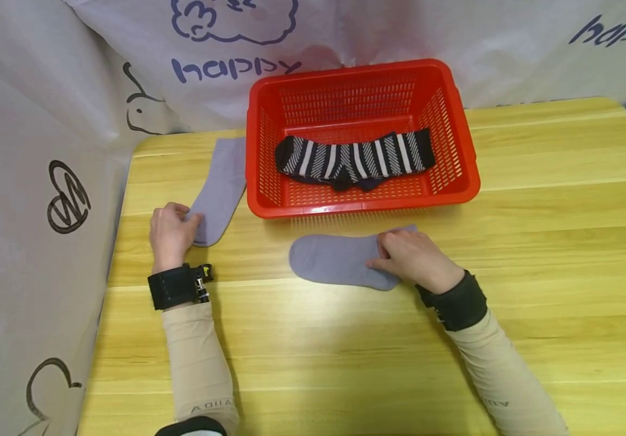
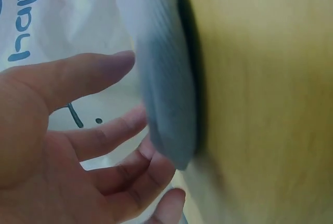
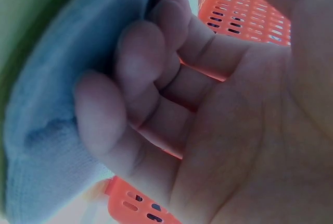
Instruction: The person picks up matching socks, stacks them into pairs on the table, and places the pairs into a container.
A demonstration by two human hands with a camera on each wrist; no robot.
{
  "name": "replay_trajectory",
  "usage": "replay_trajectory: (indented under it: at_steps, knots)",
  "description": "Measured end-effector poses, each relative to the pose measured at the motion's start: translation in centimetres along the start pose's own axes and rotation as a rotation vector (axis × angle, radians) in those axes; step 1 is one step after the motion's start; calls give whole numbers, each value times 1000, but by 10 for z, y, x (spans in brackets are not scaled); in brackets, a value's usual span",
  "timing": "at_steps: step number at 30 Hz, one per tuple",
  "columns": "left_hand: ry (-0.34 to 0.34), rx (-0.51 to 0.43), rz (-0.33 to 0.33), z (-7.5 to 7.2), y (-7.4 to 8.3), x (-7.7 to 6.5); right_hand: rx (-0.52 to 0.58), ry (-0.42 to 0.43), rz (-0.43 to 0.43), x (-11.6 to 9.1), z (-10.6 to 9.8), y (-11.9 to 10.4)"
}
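Two plain grey-lilac socks lie on the table. My left hand (image 1: 171, 229) is at the toe of the left sock (image 1: 223, 181). In the left wrist view its thumb (image 2: 112, 67) and loosely bent fingers touch that sock's edge (image 2: 169, 88). The right sock (image 1: 335, 257) lies sideways in front of the basket, toe to the left. Over its cuff end, my right hand (image 1: 413, 257) pinches the fabric. The right wrist view shows curled fingers (image 3: 101, 112) against the sock (image 3: 47, 146); the thumb tip is out of that frame.
A red plastic basket (image 1: 362, 209) stands at the back of the table (image 1: 302, 363). Black, white and grey patterned socks (image 1: 353, 158) lie inside, over darker ones. The left sock's cuff end reaches the basket's left side. A white printed cloth (image 1: 144, 36) hangs behind and at the left.
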State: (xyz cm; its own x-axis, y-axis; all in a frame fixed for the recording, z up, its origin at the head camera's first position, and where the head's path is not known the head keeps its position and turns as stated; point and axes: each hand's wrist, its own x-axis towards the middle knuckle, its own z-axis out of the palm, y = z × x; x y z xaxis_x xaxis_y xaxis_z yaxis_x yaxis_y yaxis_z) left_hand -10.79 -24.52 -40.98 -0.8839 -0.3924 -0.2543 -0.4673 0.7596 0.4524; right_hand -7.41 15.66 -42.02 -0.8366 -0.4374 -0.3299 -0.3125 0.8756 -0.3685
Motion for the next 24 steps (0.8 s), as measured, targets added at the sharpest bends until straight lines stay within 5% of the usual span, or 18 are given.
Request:
replay_trajectory:
  at_steps: [7, 14, 24]
  knots:
    - [-24, 37, -58, 1, -4, 3, 11, 7, 2, 0, 0, 0]
    - [-26, 60, -9, 3, -6, 3, 65, 62, -13, 0, -2, 0]
    - [67, -149, 41, 0, 1, 0, 72, 95, -43, 0, 0, -1]
